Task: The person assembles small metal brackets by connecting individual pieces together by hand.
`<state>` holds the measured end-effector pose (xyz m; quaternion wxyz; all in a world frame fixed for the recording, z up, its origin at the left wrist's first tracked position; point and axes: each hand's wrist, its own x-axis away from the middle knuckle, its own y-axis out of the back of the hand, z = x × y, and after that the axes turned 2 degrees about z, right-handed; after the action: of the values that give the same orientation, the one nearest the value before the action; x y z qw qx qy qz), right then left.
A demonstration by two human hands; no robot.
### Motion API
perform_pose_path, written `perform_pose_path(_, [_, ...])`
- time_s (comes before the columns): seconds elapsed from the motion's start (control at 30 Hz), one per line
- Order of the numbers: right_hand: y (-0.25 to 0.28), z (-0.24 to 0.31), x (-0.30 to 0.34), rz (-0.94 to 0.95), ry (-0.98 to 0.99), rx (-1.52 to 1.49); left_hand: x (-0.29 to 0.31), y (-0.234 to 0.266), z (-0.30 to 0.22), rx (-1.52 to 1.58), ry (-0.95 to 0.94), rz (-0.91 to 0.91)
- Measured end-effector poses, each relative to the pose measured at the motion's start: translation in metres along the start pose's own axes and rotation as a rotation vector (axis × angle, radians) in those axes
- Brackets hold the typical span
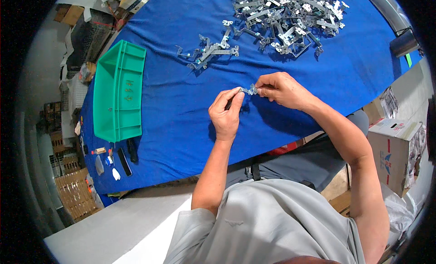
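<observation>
Between my two hands is a small silvery metal bracket (250, 89), held above the blue cloth (181, 141). My left hand (225, 112) pinches one end of it between thumb and fingers. At the other end, the thumb and fingertips of my right hand (284, 90) are closed on it. Much of the bracket is hidden by the fingertips. Beyond my hands lies a small group of similar metal brackets (211, 51). Farther back and to the right rises a large heap of metal brackets (290, 19).
A green plastic bin (119, 123) stands on the left, with a few small brassy pieces inside. Near it lie a black phone-like slab (124, 162) and several small items. A dark metal cylinder (404, 42) sits at the right edge. Cardboard boxes (393, 143) stand beside the table.
</observation>
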<state>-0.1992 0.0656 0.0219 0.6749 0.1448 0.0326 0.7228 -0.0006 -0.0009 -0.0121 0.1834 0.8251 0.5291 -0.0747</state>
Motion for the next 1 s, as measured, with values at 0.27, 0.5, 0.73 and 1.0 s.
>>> perform_pose_path(0.27, [0.001, -0.002, 0.000, -0.045, 0.034, 0.074, -0.002, 0.000, -0.009, -0.017, -0.015, 0.024])
perform_pose_path(0.5, [-0.002, -0.005, -0.002, -0.015, -0.033, -0.069, -0.003, 0.002, -0.013, -0.024, -0.042, 0.076])
perform_pose_path(0.73, [0.008, -0.004, -0.004, 0.009, -0.051, -0.100, -0.001, 0.001, -0.012, -0.032, -0.033, 0.005])
perform_pose_path(1.0, [0.002, -0.005, -0.002, 0.047, -0.050, -0.085, -0.002, 0.001, -0.011, -0.019, -0.033, 0.013])
